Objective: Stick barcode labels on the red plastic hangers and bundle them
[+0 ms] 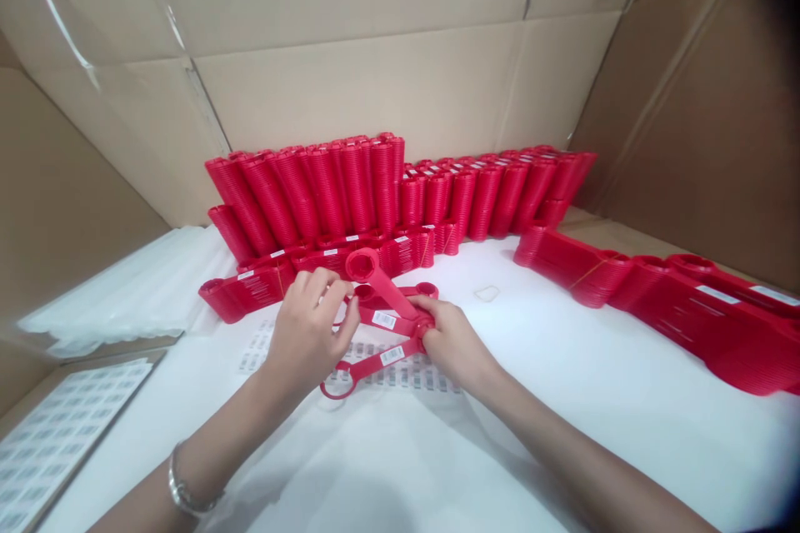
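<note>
Bearing barcode labels, red pieces fan from right fingers.

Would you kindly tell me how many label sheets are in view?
2: one label sheet at the lower left, the other sheet on the white table, partly hidden by the left hand. More may lie underneath.

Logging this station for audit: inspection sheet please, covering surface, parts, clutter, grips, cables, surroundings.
Surface: white tabletop; label sheet on it, beneath the held pieces.
Parts: fanned red ring-ended pieces, two barcode labels visible; red stacks behind and at right, some banded.
Clutter: loose band; plastic packaging at left.
Grips: right grip holds fanned pieces; left grip beside them, contact unclear.
Cables: nothing seen.
Surroundings: cardboard walls.
</note>
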A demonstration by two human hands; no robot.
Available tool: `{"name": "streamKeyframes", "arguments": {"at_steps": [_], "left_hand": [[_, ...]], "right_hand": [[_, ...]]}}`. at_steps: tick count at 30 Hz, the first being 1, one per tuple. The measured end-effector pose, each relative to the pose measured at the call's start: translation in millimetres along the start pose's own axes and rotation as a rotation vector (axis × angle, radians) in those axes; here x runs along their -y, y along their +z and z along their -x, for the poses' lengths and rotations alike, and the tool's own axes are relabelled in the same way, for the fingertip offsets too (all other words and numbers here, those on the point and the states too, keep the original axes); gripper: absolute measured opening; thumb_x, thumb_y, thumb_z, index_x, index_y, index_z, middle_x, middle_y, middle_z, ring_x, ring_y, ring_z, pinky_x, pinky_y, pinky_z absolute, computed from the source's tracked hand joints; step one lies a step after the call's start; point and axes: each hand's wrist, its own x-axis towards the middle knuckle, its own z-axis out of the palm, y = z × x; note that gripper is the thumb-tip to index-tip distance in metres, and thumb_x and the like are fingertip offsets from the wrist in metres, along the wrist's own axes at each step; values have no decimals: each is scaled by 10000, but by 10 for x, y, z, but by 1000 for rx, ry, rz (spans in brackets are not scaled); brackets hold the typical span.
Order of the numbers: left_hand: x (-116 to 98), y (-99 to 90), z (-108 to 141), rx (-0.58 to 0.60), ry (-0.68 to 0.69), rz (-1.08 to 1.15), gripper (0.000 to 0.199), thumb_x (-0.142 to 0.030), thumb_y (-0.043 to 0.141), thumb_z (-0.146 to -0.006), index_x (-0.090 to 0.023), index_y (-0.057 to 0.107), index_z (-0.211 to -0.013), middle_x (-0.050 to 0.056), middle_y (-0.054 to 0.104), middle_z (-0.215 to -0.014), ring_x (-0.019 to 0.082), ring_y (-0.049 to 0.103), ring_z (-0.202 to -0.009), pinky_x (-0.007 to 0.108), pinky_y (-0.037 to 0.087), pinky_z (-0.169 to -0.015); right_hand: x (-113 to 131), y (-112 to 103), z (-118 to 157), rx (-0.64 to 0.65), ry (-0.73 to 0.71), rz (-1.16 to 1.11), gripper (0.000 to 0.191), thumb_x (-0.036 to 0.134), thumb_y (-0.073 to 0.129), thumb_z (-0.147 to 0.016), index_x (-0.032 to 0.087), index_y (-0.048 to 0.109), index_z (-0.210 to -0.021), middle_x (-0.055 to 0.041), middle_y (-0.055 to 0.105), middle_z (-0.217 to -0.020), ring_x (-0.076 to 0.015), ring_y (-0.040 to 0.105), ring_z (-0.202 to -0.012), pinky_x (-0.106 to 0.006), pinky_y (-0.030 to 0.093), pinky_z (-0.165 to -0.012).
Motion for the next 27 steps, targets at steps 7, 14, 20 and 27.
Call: {"name": "streamKeyframes", "arguments": {"at_steps": [7,14,20,27], "left_hand": [[162,-35,-24,738,-273,176,244,-276,356,-862,-204,587,-889,14,606,-731,157,555,-664,237,366,-555],[375,334,146,721,-164,307,351,-101,415,-738,-166,567,-1048,86,561,-1095,216,521,-1008,320,435,-843],[348,353,156,796,-257,217,206,-136,398,-742,-167,580,-834,56,579,-951,169,550,-792,263,409,-668],[228,-73,-34,818,-284,288,151,-266,465,-793,-190,572,-718,-15,580,-743,120,514,-671,226,344,-595]], "right_hand": [[-5,47,42,29,-67,62,601,-30,350,-581,168,624,-1078,-37,641,-1005,-160,583,-901,-229,452,-745],[-68,187,70,140,42,68,514,-14,340,-577,162,641,-954,-37,641,-820,-136,600,-655,-195,449,-531],[-126,201,49,199,185,-63,462,4,330,-602,147,604,-945,-26,615,-697,-125,561,-478,-194,412,-403],[-148,185,6,89,109,81,419,-2,352,-610,158,638,-871,-31,641,-765,-135,589,-634,-195,415,-520]]}}
